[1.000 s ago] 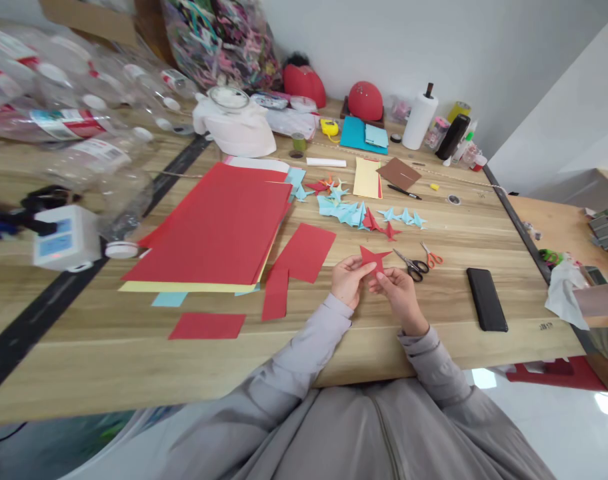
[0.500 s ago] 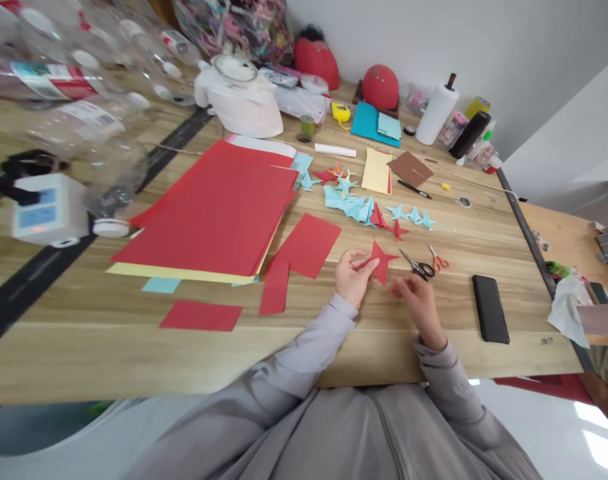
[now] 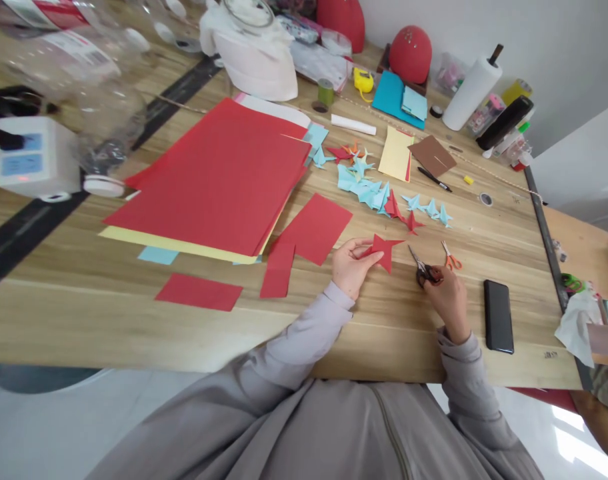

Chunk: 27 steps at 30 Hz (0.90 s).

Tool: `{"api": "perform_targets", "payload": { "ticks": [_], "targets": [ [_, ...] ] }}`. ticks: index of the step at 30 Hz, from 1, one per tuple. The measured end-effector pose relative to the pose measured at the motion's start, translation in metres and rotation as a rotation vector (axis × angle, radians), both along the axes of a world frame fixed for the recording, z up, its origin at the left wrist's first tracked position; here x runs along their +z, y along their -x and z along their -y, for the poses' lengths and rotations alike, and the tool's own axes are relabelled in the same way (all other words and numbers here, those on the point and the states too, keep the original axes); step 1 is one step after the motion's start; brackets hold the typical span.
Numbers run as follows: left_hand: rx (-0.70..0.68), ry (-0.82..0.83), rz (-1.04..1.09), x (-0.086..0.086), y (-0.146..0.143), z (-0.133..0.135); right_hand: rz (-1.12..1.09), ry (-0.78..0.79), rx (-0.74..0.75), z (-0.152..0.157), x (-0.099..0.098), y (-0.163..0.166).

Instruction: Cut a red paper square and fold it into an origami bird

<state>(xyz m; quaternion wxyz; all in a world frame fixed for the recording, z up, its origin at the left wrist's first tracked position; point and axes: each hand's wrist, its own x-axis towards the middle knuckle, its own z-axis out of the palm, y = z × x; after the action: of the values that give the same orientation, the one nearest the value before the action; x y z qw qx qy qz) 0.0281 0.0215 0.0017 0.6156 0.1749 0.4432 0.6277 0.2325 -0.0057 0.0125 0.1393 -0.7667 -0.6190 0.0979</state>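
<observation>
Between the thumb and fingers of my left hand (image 3: 351, 268) is a red folded paper star shape (image 3: 383, 251), its points sticking out to the right. My right hand (image 3: 449, 298) has its fingers closed at the handles of the black scissors (image 3: 423, 270), whose blades point away from me on the table. Just beyond that hand lie small orange scissors (image 3: 451, 257). Red paper pieces (image 3: 317, 229) rest left of my left hand. Past both hands is a row of small blue folded paper figures (image 3: 369, 191), with a red folded figure (image 3: 413, 223) near its end.
A large stack of red paper (image 3: 214, 180) covers the left middle of the table. A black phone (image 3: 498, 316) lies at the right. Plastic bottles (image 3: 107, 120) and a white box (image 3: 37, 157) stand left. A paper roll (image 3: 471, 93) stands at the back.
My right hand has moved from beside the red paper shape rightward to the black scissors and closed at their handles. My left hand still holds the paper. The camera view has shifted.
</observation>
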Motion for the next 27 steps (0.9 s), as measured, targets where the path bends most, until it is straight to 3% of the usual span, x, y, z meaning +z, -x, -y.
{"api": "perform_targets", "payload": {
  "ticks": [3,5,8,12,15,18,24,27],
  "targets": [
    [0.001,0.024,0.011,0.001,0.002,0.0,-0.244,0.04,-0.034,0.009,0.004,0.009],
    [-0.003,0.011,0.012,0.003,0.002,0.0,-0.595,0.089,-0.075,0.022,0.005,0.015],
    [0.019,-0.057,-0.032,0.006,0.004,0.002,-1.219,0.276,-0.085,0.044,0.008,0.024],
    [0.042,-0.173,-0.188,0.008,0.006,0.004,-1.642,0.535,0.021,0.062,0.014,0.035],
    [-0.042,-0.247,-0.298,0.009,0.006,0.006,-1.754,0.6,0.081,0.063,0.016,0.043],
    [-0.073,-0.242,-0.276,0.009,0.005,0.007,-1.763,0.606,0.106,0.061,0.015,0.052],
    [-0.054,-0.187,-0.266,0.012,0.006,0.006,-1.626,0.319,0.097,0.069,0.008,0.066],
    [-0.066,-0.17,-0.247,0.014,0.007,0.007,-1.54,0.286,0.147,0.073,0.006,0.065]
  ]
}}
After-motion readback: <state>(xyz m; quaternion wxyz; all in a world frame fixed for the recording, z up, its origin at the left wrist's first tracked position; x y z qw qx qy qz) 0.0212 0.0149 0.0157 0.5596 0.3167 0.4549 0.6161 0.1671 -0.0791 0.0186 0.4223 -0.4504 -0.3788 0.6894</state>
